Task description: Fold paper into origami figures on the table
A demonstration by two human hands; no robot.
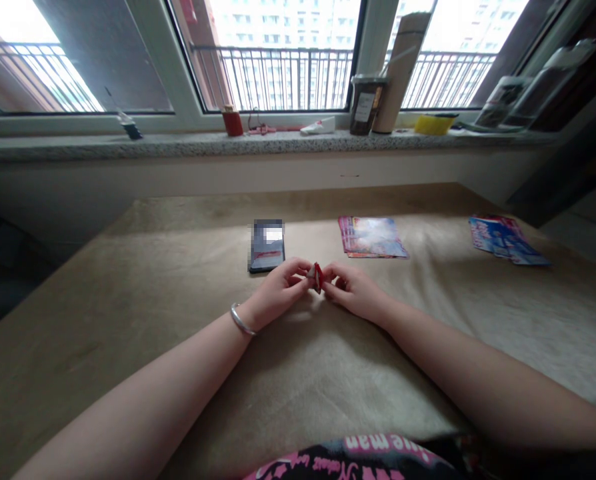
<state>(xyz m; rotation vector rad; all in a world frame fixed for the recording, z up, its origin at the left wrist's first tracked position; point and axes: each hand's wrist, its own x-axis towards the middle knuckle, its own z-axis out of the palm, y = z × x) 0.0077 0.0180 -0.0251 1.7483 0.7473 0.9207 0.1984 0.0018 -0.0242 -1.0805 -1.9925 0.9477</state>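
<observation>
At the near edge shows the dark top (348,463) of the person, with pink and white lettering. Both bare forearms reach inward over the brownish table (128,287), and a silver bangle (241,320) circles the left wrist.

The left hand (278,288) and the right hand (361,290) come together near the middle of the table. Between them, just above or on the tabletop (which, I cannot tell), is a small folded piece (317,277). It is bright red with a pale, whitish patch towards its left side; it looks narrow and upright, pointed at top and bottom, with creased edges. Any print on it is too small to read. The left thumb and forefinger are pinched on its left side, and the right thumb and fingertips close in on its right side, so only the piece's narrow width parts them. The other fingers are curled.

Just beyond the left hand lies a dark phone (269,257), its screen partly blurred. Beyond the right hand is a fanned stack of glossy pink and pale blue cards (375,237); a blue and red batch (508,241) lies well apart, far right. Farthest, a speckled sill (178,148) runs beneath the windows, carrying a red container (232,123), a dark jar (365,107) and a tall brown tube (401,73).
</observation>
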